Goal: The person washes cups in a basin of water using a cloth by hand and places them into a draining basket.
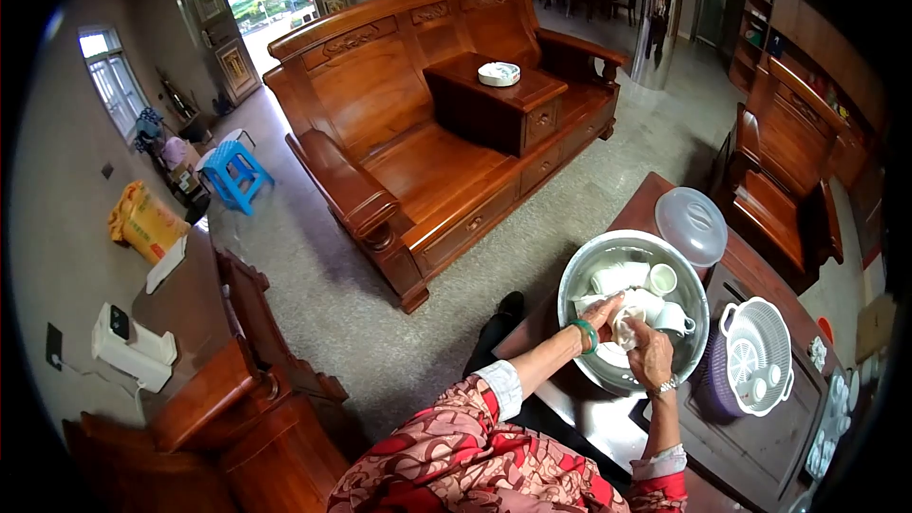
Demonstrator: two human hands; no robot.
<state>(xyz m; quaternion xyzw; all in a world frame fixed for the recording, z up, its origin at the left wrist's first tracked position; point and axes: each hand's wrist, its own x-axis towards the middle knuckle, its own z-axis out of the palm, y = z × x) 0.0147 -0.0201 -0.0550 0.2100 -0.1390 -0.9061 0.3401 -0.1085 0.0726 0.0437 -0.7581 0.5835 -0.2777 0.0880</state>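
Observation:
Both my hands are inside a large metal basin (pixel 698 342) that holds water and several white cups (pixel 662 279). My left hand (pixel 598 315), with a green bangle at the wrist, is closed against one side of a small white cup (pixel 627 327). From the other side my right hand (pixel 650 351), a metal watch on its wrist, has its fingers at the same cup. A white mug (pixel 673 319) lies just right of my hands. Right of the basin, a white plastic basket (pixel 760 323) with small white cups in it sits in a purple basket (pixel 719 382).
A clear lid (pixel 691 226) lies on the dark table (pixel 649 198) behind the basin. Trays of cups (pixel 828 423) stand at the table's right edge. Beyond are a wooden sofa (pixel 446 161) with a white ashtray (pixel 499 74), a wooden armchair (pixel 779 190) and a blue stool (pixel 235 174).

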